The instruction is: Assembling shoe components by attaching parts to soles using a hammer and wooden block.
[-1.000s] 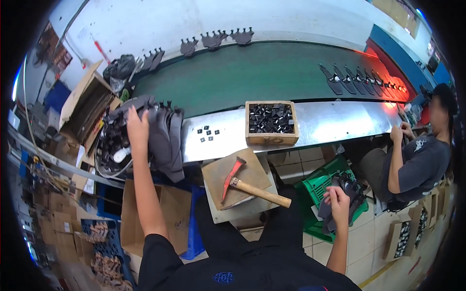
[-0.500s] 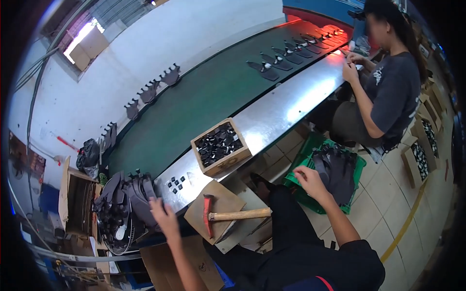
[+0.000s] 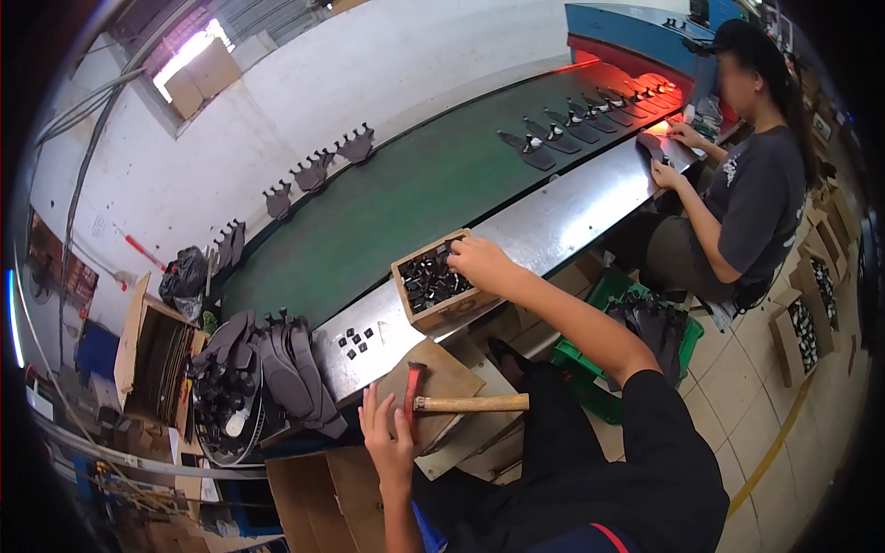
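With my right hand [image 3: 481, 265] I reached into the wooden box [image 3: 441, 315] of black pieces [image 3: 426, 284], hold unclear, a fine pinch seemingly needed, my left hand [image 3: 388, 444] loosely spread beside the hammer [image 3: 475, 403].

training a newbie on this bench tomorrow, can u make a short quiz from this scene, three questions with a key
1. Multiple choice: what colour is the head of the hammer lying on the brown board? a) blue b) red c) green
2. True or false: the green crate is to the right of the hammer.
3. Short answer: which container is the person's right grip at?

Key:
1. b) red
2. True
3. The wooden box that holds the black pieces
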### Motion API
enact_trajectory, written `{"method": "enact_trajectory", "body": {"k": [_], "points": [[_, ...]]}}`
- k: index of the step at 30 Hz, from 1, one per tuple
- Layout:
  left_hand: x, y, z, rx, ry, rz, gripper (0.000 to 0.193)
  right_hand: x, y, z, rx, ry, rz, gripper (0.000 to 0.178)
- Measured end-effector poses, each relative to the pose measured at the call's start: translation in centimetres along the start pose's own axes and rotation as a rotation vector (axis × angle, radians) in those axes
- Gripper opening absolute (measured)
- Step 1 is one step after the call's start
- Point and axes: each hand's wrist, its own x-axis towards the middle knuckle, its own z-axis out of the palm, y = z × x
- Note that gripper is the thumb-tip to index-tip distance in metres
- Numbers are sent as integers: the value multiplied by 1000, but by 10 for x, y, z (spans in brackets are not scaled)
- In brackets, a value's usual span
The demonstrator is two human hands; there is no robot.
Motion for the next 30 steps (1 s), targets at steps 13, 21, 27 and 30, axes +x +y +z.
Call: {"method": "enact_trajectory", "body": {"k": [13, 21, 27, 30], "points": [[48, 113, -18, -494, 92, 105, 24, -63, -142, -165, 1562, 235, 340, 21], [53, 147, -38, -691, 103, 289, 29, -87, -180, -186, 1788, 159, 295, 18], [31, 124, -46, -1367, -66, -90, 21, -79, -195, -154, 1581, 69, 284, 32], [23, 120, -60, -1681, -122, -395, 25, -88, -192, -93, 778, -182, 75, 34]]}}
